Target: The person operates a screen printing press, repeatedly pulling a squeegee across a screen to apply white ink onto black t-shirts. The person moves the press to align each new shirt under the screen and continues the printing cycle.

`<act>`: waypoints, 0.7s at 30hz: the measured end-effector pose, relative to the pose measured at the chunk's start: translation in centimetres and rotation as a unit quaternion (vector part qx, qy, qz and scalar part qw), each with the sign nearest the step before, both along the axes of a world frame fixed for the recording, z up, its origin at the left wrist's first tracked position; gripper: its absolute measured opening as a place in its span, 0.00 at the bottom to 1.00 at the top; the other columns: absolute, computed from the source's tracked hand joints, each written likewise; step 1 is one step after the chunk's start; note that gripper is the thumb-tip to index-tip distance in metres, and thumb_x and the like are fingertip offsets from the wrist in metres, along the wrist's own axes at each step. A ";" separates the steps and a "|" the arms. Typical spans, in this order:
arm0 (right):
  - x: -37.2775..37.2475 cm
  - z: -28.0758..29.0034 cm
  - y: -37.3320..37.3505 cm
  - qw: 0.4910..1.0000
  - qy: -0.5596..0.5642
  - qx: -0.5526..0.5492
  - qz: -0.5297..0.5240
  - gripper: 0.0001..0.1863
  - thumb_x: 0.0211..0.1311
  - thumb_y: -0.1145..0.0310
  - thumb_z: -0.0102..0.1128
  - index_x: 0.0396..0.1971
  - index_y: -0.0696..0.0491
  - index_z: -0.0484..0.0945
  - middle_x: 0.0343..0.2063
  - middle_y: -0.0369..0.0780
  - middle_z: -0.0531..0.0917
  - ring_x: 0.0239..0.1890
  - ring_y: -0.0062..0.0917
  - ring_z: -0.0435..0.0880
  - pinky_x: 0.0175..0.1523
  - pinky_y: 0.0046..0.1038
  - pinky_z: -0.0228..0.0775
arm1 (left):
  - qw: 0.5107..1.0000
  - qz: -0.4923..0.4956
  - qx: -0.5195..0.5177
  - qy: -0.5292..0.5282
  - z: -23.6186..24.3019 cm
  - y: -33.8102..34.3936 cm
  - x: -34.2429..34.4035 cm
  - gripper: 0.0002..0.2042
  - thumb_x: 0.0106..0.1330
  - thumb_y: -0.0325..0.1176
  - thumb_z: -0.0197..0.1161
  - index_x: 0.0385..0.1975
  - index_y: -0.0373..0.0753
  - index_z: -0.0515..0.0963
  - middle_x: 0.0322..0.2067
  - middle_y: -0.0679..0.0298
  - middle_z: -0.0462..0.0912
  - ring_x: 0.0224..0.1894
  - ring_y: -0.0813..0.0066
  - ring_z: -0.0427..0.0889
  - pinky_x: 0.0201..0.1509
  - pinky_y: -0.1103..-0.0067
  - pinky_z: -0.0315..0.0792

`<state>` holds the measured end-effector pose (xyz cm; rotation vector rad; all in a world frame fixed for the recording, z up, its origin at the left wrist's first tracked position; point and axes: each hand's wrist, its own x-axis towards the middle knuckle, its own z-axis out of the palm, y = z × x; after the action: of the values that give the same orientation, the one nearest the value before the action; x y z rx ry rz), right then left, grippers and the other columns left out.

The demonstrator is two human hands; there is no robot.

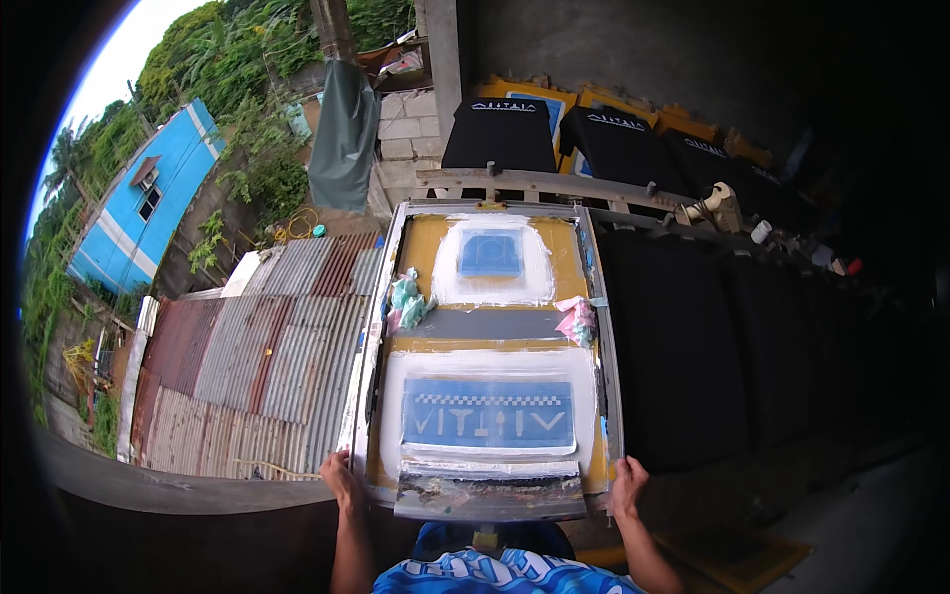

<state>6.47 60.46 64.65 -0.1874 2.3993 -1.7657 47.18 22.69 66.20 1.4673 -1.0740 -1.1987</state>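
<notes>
Holding the screen-printing frame [485,325] by its near corners, with left hand [341,477] and right hand [628,485] each in a curled, closed grip, equally close, and with its long axis running straight far from between them, an ink-smeared squeegee [490,503] lying crosswise at its near end.

Screen [427,243] has pale ltrs [500,422] on lwr blue panel [489,443], blk cloths [500,141] have wht ltrs [505,106].

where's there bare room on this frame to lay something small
The grey strip between the green rag and the pink rag looks bare. It's crowded at the near end of the frame: the squeegee lies there, the left hand and right hand at the side edges.
</notes>
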 end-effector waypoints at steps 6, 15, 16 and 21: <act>0.7 0.5 -0.1 1.000 -0.009 0.018 0.018 0.14 0.69 0.71 0.60 0.43 0.70 0.80 0.27 0.39 0.83 0.31 0.18 0.76 0.37 0.25 0.70 | 1.000 0.004 0.005 -0.021 -0.2 0.3 1.3 0.16 0.64 0.35 0.52 0.27 0.26 0.81 0.16 0.59 0.78 0.15 0.73 0.72 0.19 0.77 0.62; 1.2 1.8 0.3 1.000 -0.002 0.006 0.004 0.14 0.70 0.71 0.60 0.42 0.70 0.80 0.26 0.37 0.81 0.30 0.17 0.75 0.37 0.25 0.70 | 0.999 0.003 0.044 0.012 2.2 1.1 -0.4 0.14 0.64 0.33 0.54 0.28 0.28 0.82 0.18 0.62 0.78 0.18 0.77 0.72 0.22 0.78 0.64; 1.1 2.1 0.4 1.000 -0.004 0.018 0.012 0.14 0.70 0.71 0.60 0.42 0.69 0.80 0.26 0.37 0.81 0.30 0.17 0.75 0.37 0.25 0.70 | 0.999 0.004 0.039 0.013 2.3 1.1 -0.6 0.14 0.64 0.33 0.54 0.29 0.27 0.82 0.18 0.62 0.78 0.18 0.77 0.72 0.22 0.78 0.64; 0.9 2.8 0.5 0.999 0.002 0.039 0.003 0.14 0.70 0.71 0.60 0.42 0.69 0.81 0.27 0.37 0.81 0.31 0.16 0.75 0.37 0.24 0.69 | 1.000 0.018 0.020 -0.011 1.4 0.8 -1.3 0.16 0.65 0.33 0.51 0.32 0.26 0.83 0.21 0.59 0.81 0.19 0.74 0.74 0.22 0.76 0.65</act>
<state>7.35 60.91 67.42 -0.1899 2.4632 -1.6665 45.87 23.48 67.58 1.5285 -1.0399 -1.1877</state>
